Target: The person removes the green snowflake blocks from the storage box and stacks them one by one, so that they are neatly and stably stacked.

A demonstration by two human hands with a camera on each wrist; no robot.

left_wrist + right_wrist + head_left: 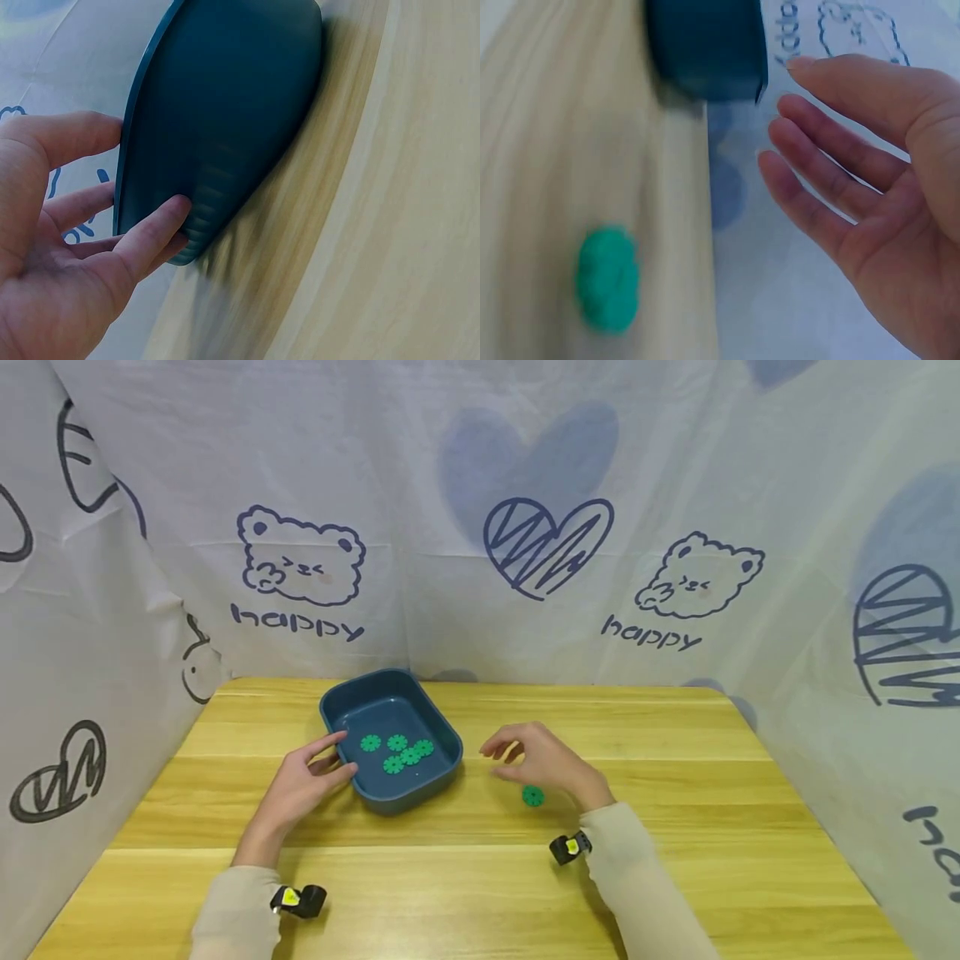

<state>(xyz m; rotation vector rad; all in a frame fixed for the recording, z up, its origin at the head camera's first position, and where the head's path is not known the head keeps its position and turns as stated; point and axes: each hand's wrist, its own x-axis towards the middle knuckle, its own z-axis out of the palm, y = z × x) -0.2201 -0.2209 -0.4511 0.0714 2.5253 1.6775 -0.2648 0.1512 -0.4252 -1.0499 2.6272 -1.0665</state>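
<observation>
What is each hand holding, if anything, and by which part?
The left hand holds the blue bin by its left side, with digits at the rim and outer wall. The right hand holds nothing.

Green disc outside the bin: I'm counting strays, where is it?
Head view: the disc lies on the table, right of the bin, by the right hand.

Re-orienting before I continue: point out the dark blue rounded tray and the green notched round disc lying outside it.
Dark blue rounded tray (382,714): head view, bare inner floor.
Green notched round disc (533,796): head view, middle of its face.
</observation>
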